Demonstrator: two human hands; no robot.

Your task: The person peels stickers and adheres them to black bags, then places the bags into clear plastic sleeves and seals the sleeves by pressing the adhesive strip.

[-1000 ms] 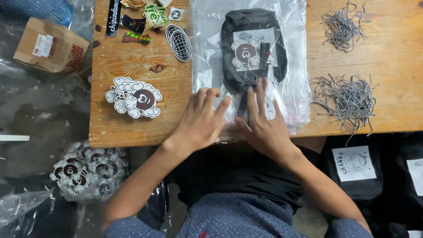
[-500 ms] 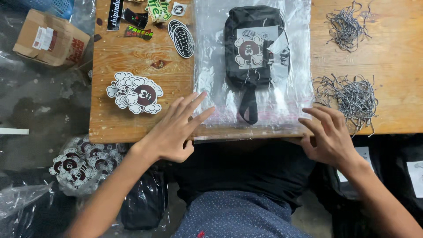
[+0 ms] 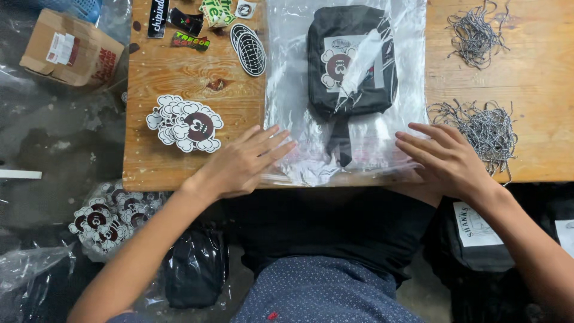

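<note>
A black pouch bag [image 3: 351,60] with a round cloud-shaped sticker on it lies inside a clear plastic bag [image 3: 287,90] on the wooden table [image 3: 179,78]. My left hand [image 3: 245,161] rests flat, fingers spread, on the plastic bag's lower left corner near the table's front edge. On the bag's lower right corner lies my right hand [image 3: 445,158], also flat with fingers apart. Neither hand holds anything.
A stack of cloud-shaped stickers [image 3: 185,124] lies left of my left hand. Other stickers [image 3: 248,40] sit at the back. Two heaps of grey cords [image 3: 490,128] lie on the right. A cardboard box [image 3: 72,49] and more bagged stickers [image 3: 101,218] are on the floor.
Both hands slid apart from the middle of the bag's lower edge out to its left and right corners, flattening the plastic.
</note>
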